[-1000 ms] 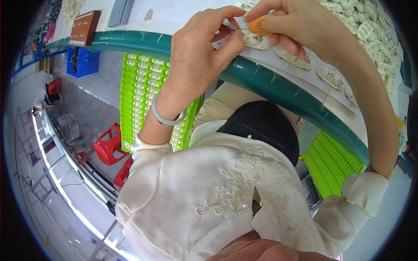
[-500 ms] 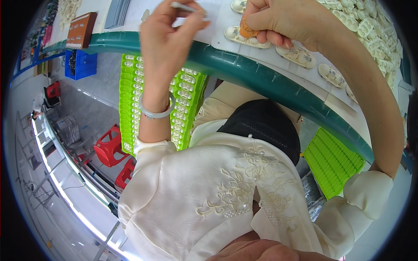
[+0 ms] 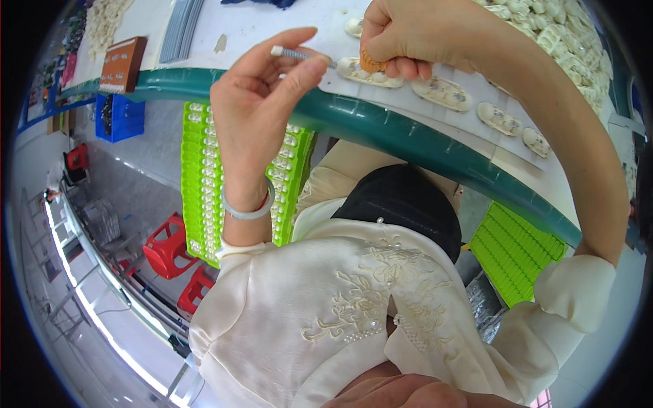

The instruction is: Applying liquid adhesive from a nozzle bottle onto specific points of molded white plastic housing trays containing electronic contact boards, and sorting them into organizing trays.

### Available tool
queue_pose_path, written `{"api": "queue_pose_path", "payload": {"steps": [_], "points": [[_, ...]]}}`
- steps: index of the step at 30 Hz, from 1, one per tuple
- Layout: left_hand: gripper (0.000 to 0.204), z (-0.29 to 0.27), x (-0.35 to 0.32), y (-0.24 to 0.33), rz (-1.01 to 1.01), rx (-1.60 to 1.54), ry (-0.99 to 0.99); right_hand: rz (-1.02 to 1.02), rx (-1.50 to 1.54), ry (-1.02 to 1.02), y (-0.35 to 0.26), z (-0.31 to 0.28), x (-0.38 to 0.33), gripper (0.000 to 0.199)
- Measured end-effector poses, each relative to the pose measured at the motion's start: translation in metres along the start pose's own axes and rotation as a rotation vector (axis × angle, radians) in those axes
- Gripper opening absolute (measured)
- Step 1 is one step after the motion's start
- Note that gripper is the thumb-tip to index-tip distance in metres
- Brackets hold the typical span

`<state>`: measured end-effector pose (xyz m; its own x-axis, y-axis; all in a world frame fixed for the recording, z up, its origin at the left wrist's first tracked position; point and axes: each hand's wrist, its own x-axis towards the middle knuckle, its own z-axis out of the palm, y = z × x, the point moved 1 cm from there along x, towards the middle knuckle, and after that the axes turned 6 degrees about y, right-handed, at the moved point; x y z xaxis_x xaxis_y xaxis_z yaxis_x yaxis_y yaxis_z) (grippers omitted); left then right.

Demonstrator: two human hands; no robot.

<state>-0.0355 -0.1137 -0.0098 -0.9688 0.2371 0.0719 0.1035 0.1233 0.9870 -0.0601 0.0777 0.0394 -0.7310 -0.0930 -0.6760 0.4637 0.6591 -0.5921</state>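
My left hand (image 3: 262,88) pinches a thin, ribbed grey rod with a white end (image 3: 292,53) between thumb and fingers. Its tip reaches toward a cream oval piece with rounded cups (image 3: 354,71) on the white table. Over that same piece, my right hand (image 3: 401,41) is closed on a small orange, rough-looking lump (image 3: 371,62). The lump touches or nearly touches the piece; my fingers hide the contact. More cream oval pieces, such as the one just right of my right hand (image 3: 442,94), form a row along the table's near side.
A large heap of cream parts (image 3: 568,44) lies at the far right. Grey strips (image 3: 180,30) and a brown block (image 3: 122,64) sit at left. The table has a green padded edge (image 3: 381,119). Below are filled green trays (image 3: 201,170), a blue bin (image 3: 126,112) and red stools (image 3: 166,245).
My left hand has come nearer and closer to the oval piece, its rod now pointing toward it. My right hand stays at that piece with the orange lump. The whole view has shifted slightly.
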Motion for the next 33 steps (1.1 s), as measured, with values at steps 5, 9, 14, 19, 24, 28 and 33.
{"api": "queue_pose_path", "payload": {"steps": [5, 9, 14, 19, 24, 28, 33], "points": [[0.023, 0.021, -0.006, 0.008, 0.034, -0.061, -0.029, -0.326, -0.024, 0.373, 0.035, -0.003, -0.042, 0.016], [0.023, 0.039, 0.015, 0.017, 0.220, 0.059, -0.226, -0.466, -0.179, 0.599, 0.072, 0.011, -0.073, 0.019], [0.018, 0.058, 0.027, 0.019, 0.194, 0.271, -0.512, -0.456, -0.278, 0.694, 0.096, 0.033, -0.070, 0.021], [0.017, 0.062, 0.028, 0.015, 0.238, 0.338, -0.540, -0.525, -0.294, 0.709, 0.097, 0.030, -0.065, 0.016], [0.016, 0.065, 0.032, 0.016, 0.218, 0.294, -0.594, -0.491, -0.244, 0.654, 0.100, 0.029, -0.063, 0.015], [0.015, 0.066, 0.032, 0.021, 0.174, 0.114, -0.599, -0.529, -0.231, 0.670, 0.104, 0.031, -0.061, 0.013], [0.015, 0.069, 0.033, 0.026, 0.260, 0.297, -0.593, -0.617, -0.279, 0.711, 0.107, 0.032, -0.060, 0.019]]}}
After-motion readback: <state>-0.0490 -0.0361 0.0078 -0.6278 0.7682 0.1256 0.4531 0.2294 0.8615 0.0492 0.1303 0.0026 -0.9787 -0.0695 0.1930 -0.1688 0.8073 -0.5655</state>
